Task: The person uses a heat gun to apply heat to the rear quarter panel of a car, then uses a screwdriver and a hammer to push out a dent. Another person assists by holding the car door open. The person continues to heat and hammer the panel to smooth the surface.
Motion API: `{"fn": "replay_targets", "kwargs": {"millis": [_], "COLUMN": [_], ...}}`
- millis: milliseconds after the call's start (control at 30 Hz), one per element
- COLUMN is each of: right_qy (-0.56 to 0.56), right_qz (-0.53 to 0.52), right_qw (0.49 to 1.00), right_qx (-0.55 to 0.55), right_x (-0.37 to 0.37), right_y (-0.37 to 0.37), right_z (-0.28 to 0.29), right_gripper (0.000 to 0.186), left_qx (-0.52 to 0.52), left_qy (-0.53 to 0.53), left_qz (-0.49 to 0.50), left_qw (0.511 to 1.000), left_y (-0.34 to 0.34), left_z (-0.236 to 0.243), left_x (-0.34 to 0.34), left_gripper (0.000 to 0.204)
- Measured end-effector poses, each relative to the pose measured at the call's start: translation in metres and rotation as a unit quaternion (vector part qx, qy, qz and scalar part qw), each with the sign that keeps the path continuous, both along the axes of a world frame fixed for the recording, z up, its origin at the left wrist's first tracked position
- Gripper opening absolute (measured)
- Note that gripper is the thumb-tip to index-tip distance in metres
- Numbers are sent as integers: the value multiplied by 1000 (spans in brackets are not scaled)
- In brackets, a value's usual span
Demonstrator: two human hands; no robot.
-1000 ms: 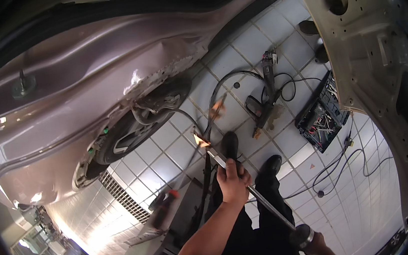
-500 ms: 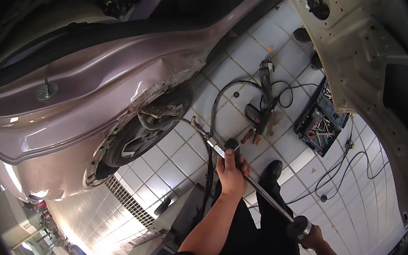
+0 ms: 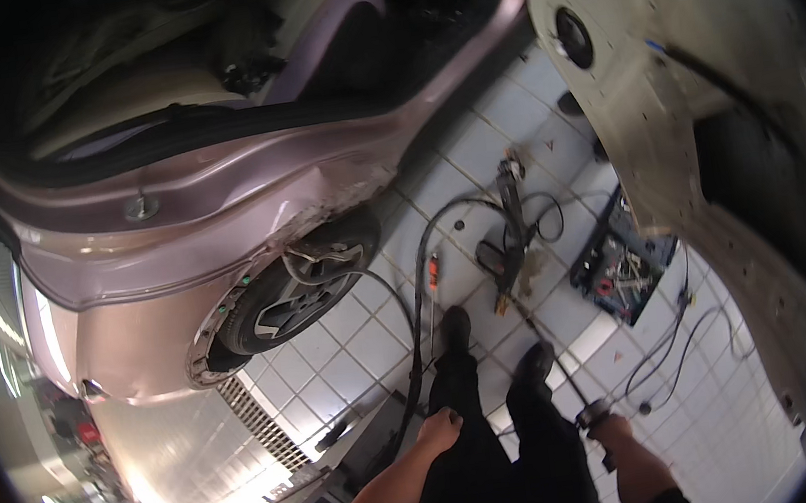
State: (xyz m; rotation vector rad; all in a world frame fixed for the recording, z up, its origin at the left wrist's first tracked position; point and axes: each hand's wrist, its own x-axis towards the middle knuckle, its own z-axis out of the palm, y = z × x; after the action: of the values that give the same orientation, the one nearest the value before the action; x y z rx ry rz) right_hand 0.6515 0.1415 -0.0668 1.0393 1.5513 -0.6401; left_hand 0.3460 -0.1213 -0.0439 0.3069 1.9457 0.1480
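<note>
My right hand [image 3: 612,429] is wrapped round the end of a slide hammer [image 3: 569,384] with a dark round weight beside my fingers. Its long rod slants away up toward my right shoe, and its far tip is hard to make out against the tools on the floor. My left hand [image 3: 440,431] is held over my left thigh, fingers curled in, with nothing visible in it. Ahead and to the left stands a pinkish car body [image 3: 163,328] with a damaged, bare-metal wheel arch edge [image 3: 328,205] above its wheel [image 3: 313,287].
An orange-handled tool [image 3: 433,272], a black cabled tool [image 3: 510,234] and an open toolbox [image 3: 624,271] of loose tools lie on the tiles. Cables [image 3: 417,290] loop across the floor. A bare door panel [image 3: 647,124] rises at right; a grey machine [image 3: 330,478] stands near my left arm.
My left hand has let go of the slide hammer's shaft and drawn back toward my thigh. The right hand still holds it, its far end now lower and farther right. The view has shifted.
</note>
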Motion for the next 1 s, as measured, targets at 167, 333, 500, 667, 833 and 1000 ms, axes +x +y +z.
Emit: {"fn": "replay_targets", "kwargs": {"millis": [167,333,500,667,833,1000], "right_qy": [6,13,63,93,63,136], "right_qz": [-58,-156,-196,-219,-180,-193], "right_qw": [998,986,972,956,967,939], "right_qx": [15,62,113,172,170,250], "right_x": [39,40,38,42,78,84], "right_y": [15,24,25,-3,-22,-20], "right_z": [-38,-63,-122,-238,-351,-383], "right_gripper": [46,49,47,47,40,29], "left_qx": [3,1,16,-14,19,45], "left_qy": [32,71,58,100,154,183], "left_qz": [46,22,-45,-44,15,-5], "left_qw": [998,997,997,994,988,982], "left_y": [-22,-14,-7,-33,-50,-41], "left_z": [14,-3,5,-22,-20,-30], "left_x": [45,104,142,160,166,159], "left_gripper": [27,27,22,14,7,5]}}
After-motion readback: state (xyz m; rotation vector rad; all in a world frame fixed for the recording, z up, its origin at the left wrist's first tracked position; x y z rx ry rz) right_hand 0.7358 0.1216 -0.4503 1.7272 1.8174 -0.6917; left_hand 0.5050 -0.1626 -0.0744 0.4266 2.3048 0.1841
